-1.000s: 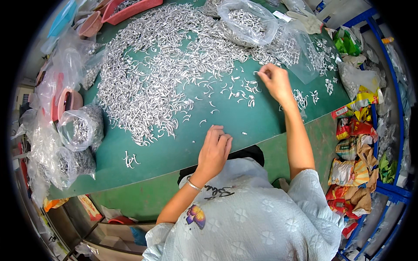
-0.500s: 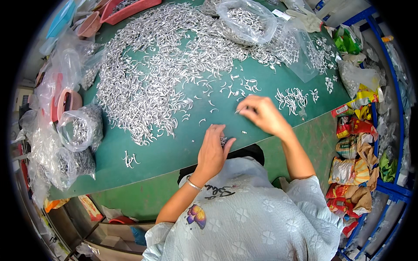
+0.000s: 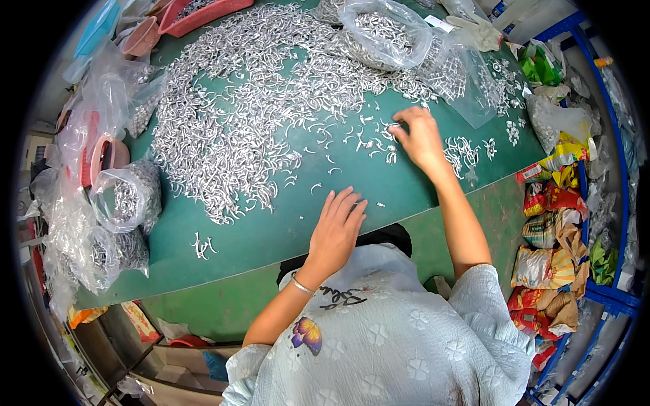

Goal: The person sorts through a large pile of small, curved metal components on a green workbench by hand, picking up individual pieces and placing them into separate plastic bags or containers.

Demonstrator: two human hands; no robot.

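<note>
The left hand (image 3: 336,230) is being laid flat, fingers spread, on the green table (image 3: 271,233), gripping nothing. Scattered metal pieces (image 3: 379,139) are being touched by the right hand (image 3: 420,139); whether any is pinched cannot be told.

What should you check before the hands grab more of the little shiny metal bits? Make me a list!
1. Right hand on the loose metal pieces: ok, its fingertips touch them.
2. Left hand free: ok, it lies flat on the green table, fingers spread.
3. Something pinched in the right fingers: cannot tell, too small to see.
4. Plenty of pieces left: ok, a big silver pile covers the table's far side.
5. Sorted little cluster apart from the pile: ok, it lies beside the right wrist.
6. Bags out of the way: ok, the clear bag of pieces sits at the far edge.
</note>
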